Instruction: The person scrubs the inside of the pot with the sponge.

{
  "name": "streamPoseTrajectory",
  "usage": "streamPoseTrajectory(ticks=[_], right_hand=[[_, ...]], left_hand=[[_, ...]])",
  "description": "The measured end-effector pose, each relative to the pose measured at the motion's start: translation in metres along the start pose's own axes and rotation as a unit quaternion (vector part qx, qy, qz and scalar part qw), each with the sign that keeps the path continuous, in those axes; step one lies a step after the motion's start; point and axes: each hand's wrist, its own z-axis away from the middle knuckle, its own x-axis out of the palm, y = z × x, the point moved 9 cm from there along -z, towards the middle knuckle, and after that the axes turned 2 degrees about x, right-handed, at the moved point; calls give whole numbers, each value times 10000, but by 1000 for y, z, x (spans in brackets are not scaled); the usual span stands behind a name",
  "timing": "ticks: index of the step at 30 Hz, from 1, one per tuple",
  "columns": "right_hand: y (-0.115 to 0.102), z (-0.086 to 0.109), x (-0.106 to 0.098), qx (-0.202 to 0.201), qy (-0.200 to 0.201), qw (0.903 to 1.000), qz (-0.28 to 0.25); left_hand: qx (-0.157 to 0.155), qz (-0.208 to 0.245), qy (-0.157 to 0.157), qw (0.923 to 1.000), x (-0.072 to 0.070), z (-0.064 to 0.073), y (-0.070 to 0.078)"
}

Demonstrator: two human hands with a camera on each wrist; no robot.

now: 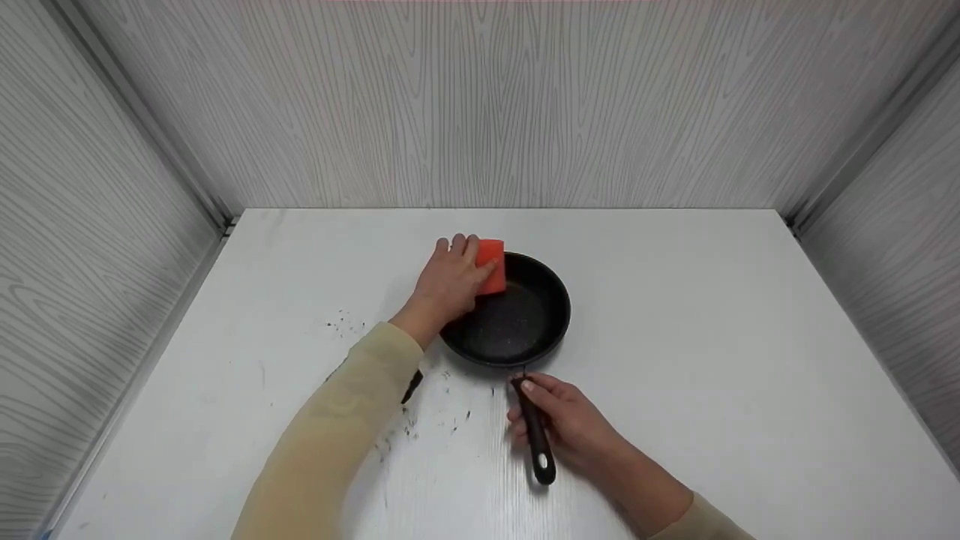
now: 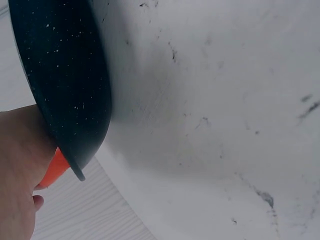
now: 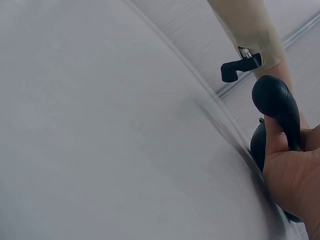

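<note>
A black frying pan (image 1: 510, 330) is in the middle of the head view, over the white table. My right hand (image 1: 570, 424) grips its black handle (image 1: 538, 442), fingers curled round it, thumb on top. At the pan's far left rim, my left hand (image 1: 448, 279) holds an orange sponge (image 1: 492, 251) against the inside of the wall. Much of the sponge is hidden behind the fingers. From the left wrist, the pan's white-specked dark surface (image 2: 65, 65) shows, with a bit of the sponge (image 2: 56, 167) past its edge. The rounded handle end (image 3: 270, 95) sticks out of the right hand.
Dark specks and smudges (image 1: 345, 322) mark the white table (image 1: 712, 337), mostly left of and below the pan. Grey wood-grain panels (image 1: 510, 105) stand at the back and both sides. A black bracket (image 3: 242, 67) sits at the left sleeve.
</note>
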Motion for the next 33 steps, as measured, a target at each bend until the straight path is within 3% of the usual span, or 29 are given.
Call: streamPoseTrajectory(ticks=[33], right_hand=[[-3, 2, 1, -8, -10, 9999, 167]], left_hand=[[26, -415, -507, 9978, -14, 23, -8]])
